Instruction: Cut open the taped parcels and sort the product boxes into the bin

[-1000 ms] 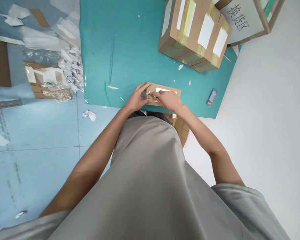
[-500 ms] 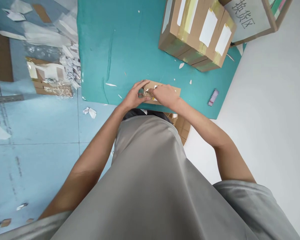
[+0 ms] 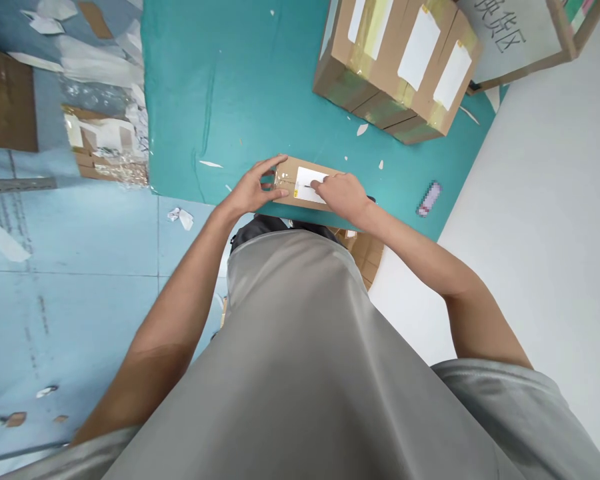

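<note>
A small cardboard box [image 3: 287, 194] with a white label [image 3: 305, 179] lies on the green table near its front edge. My left hand [image 3: 253, 190] grips the box's left end, fingers at the far side and thumb at the near side. Over the label is my right hand [image 3: 344, 195], closed on a thin dark tool, probably a cutter. The tool's tip shows at the label, and a dark end sticks out behind the hand. Clear tape shines on the left end of the box.
Large taped cartons [image 3: 385, 80] stand at the back right of the green table [image 3: 230, 87], beside a bin with handwriting [image 3: 523, 40]. A blurred pinkish object [image 3: 429, 199] lies at the right. Paper scraps dot the table. Packing waste [image 3: 105, 140] covers the floor at left.
My right hand has moved a little to the right along the box, uncovering more of the label and the left end. My left hand and the box have shifted slightly left in view.
</note>
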Demonstrator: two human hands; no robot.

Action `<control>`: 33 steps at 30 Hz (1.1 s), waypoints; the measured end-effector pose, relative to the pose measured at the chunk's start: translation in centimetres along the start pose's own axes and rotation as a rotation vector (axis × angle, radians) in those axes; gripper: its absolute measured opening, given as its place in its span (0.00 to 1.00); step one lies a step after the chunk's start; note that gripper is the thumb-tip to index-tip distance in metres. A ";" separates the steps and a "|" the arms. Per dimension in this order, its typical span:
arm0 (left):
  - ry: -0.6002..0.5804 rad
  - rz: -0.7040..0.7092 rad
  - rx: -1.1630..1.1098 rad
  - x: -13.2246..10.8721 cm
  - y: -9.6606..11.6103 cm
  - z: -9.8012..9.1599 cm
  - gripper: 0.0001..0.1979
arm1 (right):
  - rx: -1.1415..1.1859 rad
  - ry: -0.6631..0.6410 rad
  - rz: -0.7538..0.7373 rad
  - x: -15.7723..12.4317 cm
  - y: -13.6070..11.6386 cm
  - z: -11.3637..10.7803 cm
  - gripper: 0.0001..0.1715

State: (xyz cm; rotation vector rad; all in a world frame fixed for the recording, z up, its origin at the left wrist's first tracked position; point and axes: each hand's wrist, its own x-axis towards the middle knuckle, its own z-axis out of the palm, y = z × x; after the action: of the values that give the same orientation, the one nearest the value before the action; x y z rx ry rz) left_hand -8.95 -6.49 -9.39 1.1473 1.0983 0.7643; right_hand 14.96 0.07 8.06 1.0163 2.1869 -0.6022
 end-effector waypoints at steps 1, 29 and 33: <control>0.004 -0.012 0.007 0.0 0.2 -0.1 0.52 | -0.023 -0.010 0.029 -0.6 0.5 -0.1 0.24; -0.002 -0.022 -0.107 0.1 1.4 -0.2 0.51 | -0.163 0.049 0.000 2.5 -2.4 0.6 0.31; -0.001 -0.020 -0.130 0.3 1.0 -0.1 0.50 | -0.205 0.023 0.029 1.7 -3.4 -0.6 0.31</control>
State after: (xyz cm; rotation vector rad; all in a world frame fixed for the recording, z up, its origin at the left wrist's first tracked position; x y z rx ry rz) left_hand -8.89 -5.94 -8.50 1.0254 1.0428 0.8075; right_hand 11.21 -0.75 7.68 0.9478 2.1977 -0.3455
